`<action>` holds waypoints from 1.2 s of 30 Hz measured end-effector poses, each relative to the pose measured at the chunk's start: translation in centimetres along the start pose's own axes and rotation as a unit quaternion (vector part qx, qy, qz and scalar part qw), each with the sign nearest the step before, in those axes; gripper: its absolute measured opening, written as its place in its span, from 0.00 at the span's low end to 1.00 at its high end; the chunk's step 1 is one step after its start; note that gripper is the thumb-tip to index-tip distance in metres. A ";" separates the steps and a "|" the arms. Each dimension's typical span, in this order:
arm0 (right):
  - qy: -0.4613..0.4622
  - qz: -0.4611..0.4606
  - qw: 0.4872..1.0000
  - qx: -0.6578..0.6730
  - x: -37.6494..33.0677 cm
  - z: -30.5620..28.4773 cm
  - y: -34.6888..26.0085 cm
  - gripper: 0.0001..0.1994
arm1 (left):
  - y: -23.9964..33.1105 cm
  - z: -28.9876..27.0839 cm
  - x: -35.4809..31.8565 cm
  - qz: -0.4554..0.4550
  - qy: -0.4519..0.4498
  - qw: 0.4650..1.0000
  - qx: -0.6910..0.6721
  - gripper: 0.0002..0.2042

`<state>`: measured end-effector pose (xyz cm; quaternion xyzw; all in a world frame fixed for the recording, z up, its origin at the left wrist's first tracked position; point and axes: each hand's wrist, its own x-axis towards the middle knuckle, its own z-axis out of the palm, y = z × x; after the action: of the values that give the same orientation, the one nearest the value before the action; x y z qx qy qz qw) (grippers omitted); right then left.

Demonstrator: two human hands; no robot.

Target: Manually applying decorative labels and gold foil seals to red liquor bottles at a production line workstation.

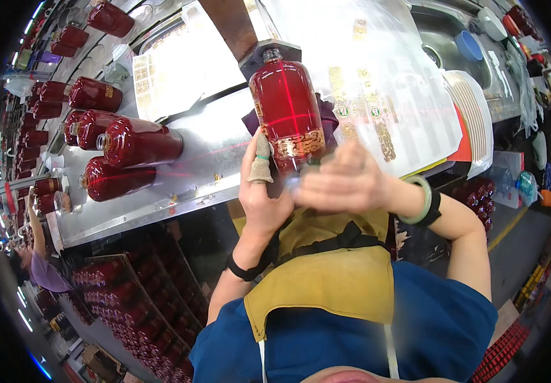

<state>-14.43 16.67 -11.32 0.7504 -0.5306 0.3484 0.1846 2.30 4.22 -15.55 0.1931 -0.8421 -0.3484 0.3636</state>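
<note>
A red glass bottle (286,96) lies in front of me with its neck pointing away, over a dark purple cloth (328,121). Gold patterning runs around its lower part, and red laser lines cross its side. My left hand (264,203) is closed against the bottle's lower left side, a cloth finger cover with a green band on one finger. By the bottle's base is my right hand (346,182), smeared by motion, so its fingers and anything in them cannot be made out. Right of the bottle lies a translucent sheet (416,121) with gold decals.
Several red bottles (144,142) lie on the metal worktop (205,172) at left. A bright white sheet (189,60) and a metal post (231,22) stand beyond. At upper right is a sink (438,25) with a blue bowl (468,46). A co-worker (45,265) is at far left.
</note>
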 end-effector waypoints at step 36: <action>0.125 0.157 0.979 -0.035 2.7 0.0 4.8 0.10 | 0.2 -0.7 -0.2 -0.051 -0.030 0.997 -0.052 0.41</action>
<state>-18.30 13.09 -9.84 0.6016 -0.6259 0.4455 0.2187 2.98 4.13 -15.14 0.2065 -0.8222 -0.4155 0.3297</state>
